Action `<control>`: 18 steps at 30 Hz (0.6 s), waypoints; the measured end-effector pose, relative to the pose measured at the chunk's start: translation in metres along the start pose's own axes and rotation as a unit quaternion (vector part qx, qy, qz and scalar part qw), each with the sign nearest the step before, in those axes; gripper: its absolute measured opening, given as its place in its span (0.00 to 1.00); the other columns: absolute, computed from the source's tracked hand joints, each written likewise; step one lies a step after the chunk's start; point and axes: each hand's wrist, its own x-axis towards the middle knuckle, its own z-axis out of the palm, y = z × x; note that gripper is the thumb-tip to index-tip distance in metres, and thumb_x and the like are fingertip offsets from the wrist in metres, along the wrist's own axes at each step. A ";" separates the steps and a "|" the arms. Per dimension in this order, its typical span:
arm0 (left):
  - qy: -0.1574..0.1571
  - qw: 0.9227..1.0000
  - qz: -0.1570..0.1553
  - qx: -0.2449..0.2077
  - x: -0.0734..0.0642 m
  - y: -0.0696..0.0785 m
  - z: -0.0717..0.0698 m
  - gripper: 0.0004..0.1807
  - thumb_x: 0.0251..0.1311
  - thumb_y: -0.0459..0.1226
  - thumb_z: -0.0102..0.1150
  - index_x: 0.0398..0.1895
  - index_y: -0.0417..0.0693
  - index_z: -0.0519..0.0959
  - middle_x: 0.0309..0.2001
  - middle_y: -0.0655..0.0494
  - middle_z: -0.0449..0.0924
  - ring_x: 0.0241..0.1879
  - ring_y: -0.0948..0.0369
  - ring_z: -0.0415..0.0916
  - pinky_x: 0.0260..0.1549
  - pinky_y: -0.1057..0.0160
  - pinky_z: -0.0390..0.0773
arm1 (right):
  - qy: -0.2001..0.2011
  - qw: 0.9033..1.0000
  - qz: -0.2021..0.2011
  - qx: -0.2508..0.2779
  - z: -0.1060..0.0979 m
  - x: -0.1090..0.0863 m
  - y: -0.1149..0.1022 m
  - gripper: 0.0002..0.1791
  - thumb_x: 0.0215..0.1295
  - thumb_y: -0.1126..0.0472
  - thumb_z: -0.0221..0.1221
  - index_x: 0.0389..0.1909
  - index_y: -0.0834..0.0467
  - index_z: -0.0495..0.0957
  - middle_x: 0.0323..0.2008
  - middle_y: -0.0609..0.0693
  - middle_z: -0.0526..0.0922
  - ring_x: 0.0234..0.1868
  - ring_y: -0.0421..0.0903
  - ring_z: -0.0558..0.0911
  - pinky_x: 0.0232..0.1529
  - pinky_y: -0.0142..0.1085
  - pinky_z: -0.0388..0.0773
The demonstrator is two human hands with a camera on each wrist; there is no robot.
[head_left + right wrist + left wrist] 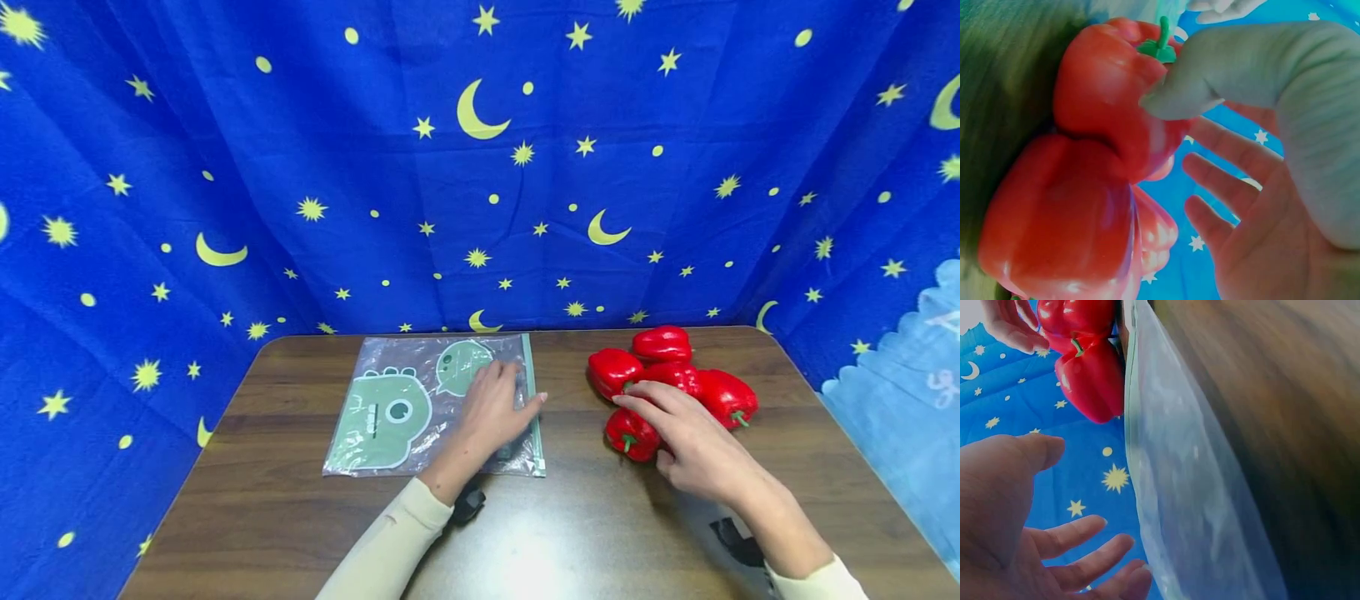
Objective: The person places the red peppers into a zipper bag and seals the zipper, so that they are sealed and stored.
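Near the far right corner of the table (232,508), a bunch of five glossy red peppers (726,397), with the front pepper (632,429) under the right hand (703,443). Probably light and firm, likely slippery on the shiny, rounded sides; best gripped across the body, thumb on one flank and fingers on the other, rather than by the slim green stem (627,442). Right fingers spread and loosely bent beside the front pepper, thumb over its side; touching or just clear, cannot tell.

Left of middle along the far edge, lying flat, a clear zip bag (423,417) with green prints. Likely very light, limp and slick, apt to slide or crumple; best pinched at the zip strip (537,433) on the right side. Over that side, the left hand (491,408), fingers parted, thumb well away, pinching nothing.

In the way behind the front pepper: the other peppers (613,371), packed close. Beyond the far edge, a starry blue curtain (525,192); past the right edge, a pale blue cloth (888,400).
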 end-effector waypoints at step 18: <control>0.009 0.996 -0.044 0.070 0.005 0.017 0.020 0.47 0.56 0.63 0.74 0.66 0.37 0.74 0.56 0.41 0.78 0.56 0.45 0.75 0.53 0.51 0.82 | -0.028 0.998 -0.032 -0.044 0.015 0.005 -0.002 0.46 0.38 0.79 0.66 0.65 0.49 0.81 0.62 0.49 0.80 0.66 0.54 0.75 0.70 0.55 0.73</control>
